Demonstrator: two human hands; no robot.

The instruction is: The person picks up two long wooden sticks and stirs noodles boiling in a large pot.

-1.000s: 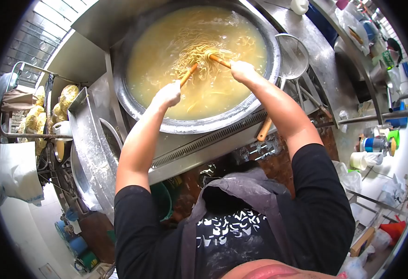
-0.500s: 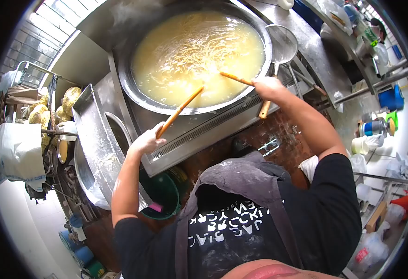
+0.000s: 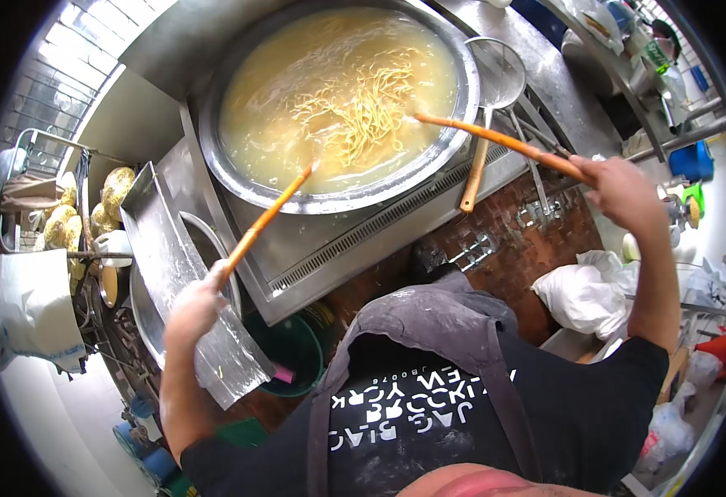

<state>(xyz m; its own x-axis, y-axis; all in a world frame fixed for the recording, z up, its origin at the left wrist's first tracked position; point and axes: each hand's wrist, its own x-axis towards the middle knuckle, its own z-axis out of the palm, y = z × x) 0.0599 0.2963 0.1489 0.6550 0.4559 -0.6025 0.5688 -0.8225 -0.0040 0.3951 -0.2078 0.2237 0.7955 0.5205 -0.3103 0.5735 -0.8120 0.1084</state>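
Observation:
A wide round wok (image 3: 215,153) holds cloudy yellowish liquid with a tangle of noodles (image 3: 371,116) bunched at its middle and right. My left hand (image 3: 197,305) is closed around a long wooden stick (image 3: 267,217), whose far tip reaches the liquid at the near side. On the right, my right hand (image 3: 621,189) grips another long wooden stick (image 3: 504,141). Its far end dips in beside the noodles. The tips of both sticks are hidden in the liquid.
A wire strainer (image 3: 495,73) with a wooden handle lies across the wok's right rim. On the left stands a floury metal tray (image 3: 180,273), with a green bucket (image 3: 288,352) below it. A white bag (image 3: 582,294) sits at right.
Both hands have drawn back and apart, the left down and leftward, the right far rightward, with their sticks. The noodles now gather in a clearer clump at the surface.

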